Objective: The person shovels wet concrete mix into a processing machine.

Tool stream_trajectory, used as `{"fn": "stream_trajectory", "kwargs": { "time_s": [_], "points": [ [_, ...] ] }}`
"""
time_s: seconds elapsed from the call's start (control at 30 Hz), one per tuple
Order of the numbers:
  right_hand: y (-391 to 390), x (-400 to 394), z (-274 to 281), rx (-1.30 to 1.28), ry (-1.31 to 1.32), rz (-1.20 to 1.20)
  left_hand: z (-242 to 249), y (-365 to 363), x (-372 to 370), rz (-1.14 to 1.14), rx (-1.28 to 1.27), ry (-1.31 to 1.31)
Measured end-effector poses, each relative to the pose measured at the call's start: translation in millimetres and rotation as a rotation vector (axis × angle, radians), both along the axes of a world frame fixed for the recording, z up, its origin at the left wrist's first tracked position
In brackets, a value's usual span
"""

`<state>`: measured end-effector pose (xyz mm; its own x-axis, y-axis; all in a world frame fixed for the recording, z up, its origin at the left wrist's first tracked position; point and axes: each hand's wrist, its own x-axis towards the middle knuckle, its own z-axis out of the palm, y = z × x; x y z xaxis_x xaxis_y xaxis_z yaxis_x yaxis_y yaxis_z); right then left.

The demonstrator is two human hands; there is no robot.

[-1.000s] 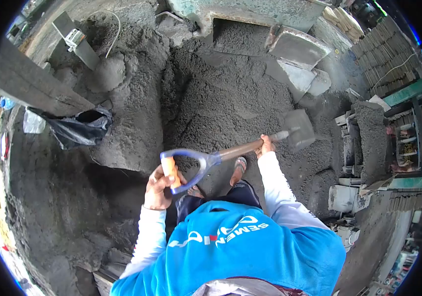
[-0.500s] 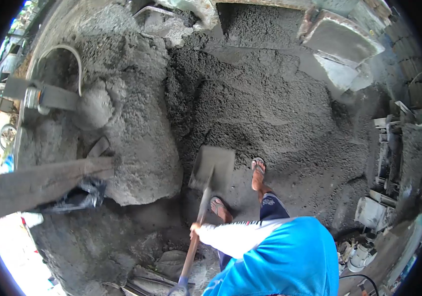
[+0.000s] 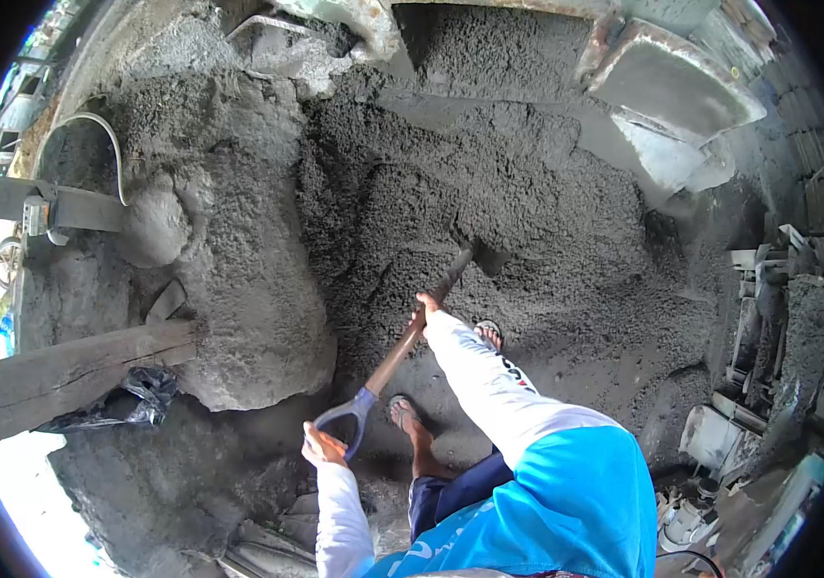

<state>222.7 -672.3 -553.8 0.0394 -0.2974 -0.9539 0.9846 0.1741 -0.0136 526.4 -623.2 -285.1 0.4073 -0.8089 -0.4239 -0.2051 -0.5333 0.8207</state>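
Note:
A shovel (image 3: 393, 364) runs diagonally across the middle, its blade mostly sunk in a heap of wet grey mix (image 3: 547, 193). My left hand (image 3: 323, 445) is wrapped round the blue-grey D-shaped handle at the shovel's lower end. Farther up, close to the blade, my right hand (image 3: 426, 306) grips the shaft. Both arms are in white sleeves. My feet, in flip-flops, stand at the near edge of the heap, one beside the shaft and the other partly behind my right forearm.
A large grey mound (image 3: 239, 318) rises at left, with a wooden beam (image 3: 75, 371) and black plastic (image 3: 147, 395) beside it. A rectangular tray-like slab (image 3: 677, 82) lies at the upper right. Scrap pieces (image 3: 744, 337) and a whitish container (image 3: 687, 525) are along the right.
The shovel has moved up and to the right, and its blade has gone into the mix. My right hand has moved forward with the shaft. My left hand on the handle has come into view.

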Motion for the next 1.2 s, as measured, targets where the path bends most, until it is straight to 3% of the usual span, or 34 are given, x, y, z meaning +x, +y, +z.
{"fn": "stream_trajectory", "kwargs": {
  "time_s": [0.3, 0.4, 0.43, 0.5, 0.57, 0.63, 0.67, 0.7, 0.77, 0.8, 0.83, 0.87, 0.9, 0.97, 1.03, 1.07, 1.1, 1.2],
  "points": [
    [85.2, 39.5, 51.6, 0.140, 0.128, -0.077, -5.9, 67.9, 71.2, 0.074, 0.159, -0.041],
    [136.7, 22.4, 101.4, 0.219, 0.214, -0.169, -11.9, 85.7, 78.5, 0.057, 0.260, 0.018],
    [150.3, 11.2, 136.5, 0.215, 0.378, -0.230, -16.3, 90.8, 75.2, 0.013, 0.265, 0.039],
    [196.3, -16.9, 147.5, 0.081, 0.388, -0.298, -22.2, 94.6, 54.7, -0.091, 0.301, 0.132],
    [227.2, -56.4, 171.2, 0.367, 0.537, -0.409, -29.8, 92.1, 22.1, -0.233, 0.377, 0.167],
    [259.2, -101.4, 242.0, 0.308, 0.615, -0.579, -53.8, 87.9, -23.1, -0.205, 0.475, 0.262],
    [276.1, -123.2, 281.9, 0.282, 0.674, -0.642, -45.4, 92.7, -60.5, -0.233, 0.395, 0.340],
    [299.5, -147.9, 299.3, 0.234, 0.761, -0.643, -6.2, 89.6, -95.3, -0.382, 0.568, 0.505],
    [335.3, -199.8, 359.1, 0.091, 0.818, -0.861, 19.2, 86.8, -154.1, -0.574, 0.523, 0.657],
    [355.1, -225.9, 382.7, 0.064, 0.904, -0.848, 68.3, 91.5, -194.2, -0.627, 0.449, 0.758],
    [365.6, -236.7, 432.4, 0.033, 0.938, -0.910, 123.5, 93.5, -219.1, -0.806, 0.287, 0.745],
    [382.9, -257.1, 453.2, 0.021, 1.004, -0.910, 161.4, 90.7, -227.5, -1.171, 0.023, 0.791],
    [395.3, -269.4, 469.8, 0.001, 1.067, -0.899, 202.1, 92.0, -235.8, -1.365, -0.110, 0.910],
    [389.6, -253.0, 520.2, -0.219, 1.045, -0.879, 268.8, 86.5, -224.5, -1.577, -0.874, 0.614],
    [366.1, -227.4, 528.5, -0.306, 1.038, -0.726, 272.2, 80.5, -198.4, -1.584, -0.766, 0.987],
    [346.3, -222.2, 513.4, -0.332, 1.016, -0.712, 241.8, 67.1, -161.2, -1.710, -0.490, 0.736],
    [324.0, -211.5, 487.9, -0.352, 0.985, -0.702, 221.9, 68.6, -140.2, -1.422, -0.073, 0.903],
    [248.5, -177.3, 348.3, -0.289, 0.891, -0.544, 128.1, 46.9, -78.5, -0.685, 0.440, 0.990]
  ]
}}
